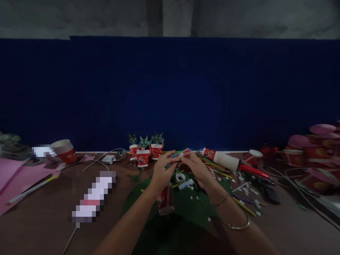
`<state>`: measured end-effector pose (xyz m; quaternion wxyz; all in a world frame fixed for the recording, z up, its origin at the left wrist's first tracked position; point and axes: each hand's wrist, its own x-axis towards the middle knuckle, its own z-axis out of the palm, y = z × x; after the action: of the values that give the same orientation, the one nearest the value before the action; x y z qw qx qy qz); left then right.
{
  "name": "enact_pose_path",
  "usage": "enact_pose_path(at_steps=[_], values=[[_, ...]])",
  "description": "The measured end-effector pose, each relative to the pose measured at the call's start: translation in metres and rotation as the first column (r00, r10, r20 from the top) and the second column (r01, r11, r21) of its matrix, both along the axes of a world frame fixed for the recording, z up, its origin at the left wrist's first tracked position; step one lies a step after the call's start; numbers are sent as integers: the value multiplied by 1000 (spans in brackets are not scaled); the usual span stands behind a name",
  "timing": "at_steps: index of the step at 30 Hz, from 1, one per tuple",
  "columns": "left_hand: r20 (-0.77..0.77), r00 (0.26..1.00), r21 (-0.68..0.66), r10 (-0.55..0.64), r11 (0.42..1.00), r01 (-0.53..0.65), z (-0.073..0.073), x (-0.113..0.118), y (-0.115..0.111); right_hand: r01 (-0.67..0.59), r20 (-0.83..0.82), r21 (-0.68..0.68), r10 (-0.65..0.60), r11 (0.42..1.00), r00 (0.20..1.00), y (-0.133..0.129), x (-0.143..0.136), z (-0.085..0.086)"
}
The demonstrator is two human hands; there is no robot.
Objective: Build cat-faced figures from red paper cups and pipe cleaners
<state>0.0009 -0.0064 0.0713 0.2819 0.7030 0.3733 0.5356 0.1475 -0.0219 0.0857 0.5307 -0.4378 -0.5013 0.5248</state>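
My left hand (165,170) and my right hand (196,168) meet at the fingertips above the table. Thumbs and fingers of both are pinched together; whatever small thing lies between them is too dim to make out. Under my left wrist a red paper cup (165,201) lies on its side on dark green paper (186,207). Below the gap between my hands are a roll of white tape (180,177) and a small white and blue tube (186,183). Coloured pipe cleaners (216,169) spread out behind and beside my right hand.
Red cups with green animal faces (143,156) stand at the back. A stack of paper cups (221,159) lies at the right, near red-handled scissors (255,171) and white scraps. Further out are a cup stack (63,150), pink paper (23,177), a charger (108,159) and cables.
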Motion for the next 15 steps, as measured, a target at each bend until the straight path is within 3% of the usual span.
enact_pose_path(at_steps=[3,6,9,11,13,15], values=[[-105,993,138,46,990,-31,2,1,-5,-14,-100,-87,5,996,995,0,0,0],[-118,993,140,21,990,-4,4,2,-7,-23,-126,-105,9,994,992,1,2,0],[-34,997,1,-74,997,74,5,3,-7,-60,-156,-66,49,996,987,2,4,0],[111,984,-126,-140,980,153,5,3,-7,-58,-142,-28,54,998,988,4,4,-2],[256,959,-236,-118,955,180,3,3,-5,-21,-100,12,22,1000,995,6,3,-4],[288,957,-320,-24,940,120,1,4,-3,10,-60,57,-7,998,998,7,1,-7]])
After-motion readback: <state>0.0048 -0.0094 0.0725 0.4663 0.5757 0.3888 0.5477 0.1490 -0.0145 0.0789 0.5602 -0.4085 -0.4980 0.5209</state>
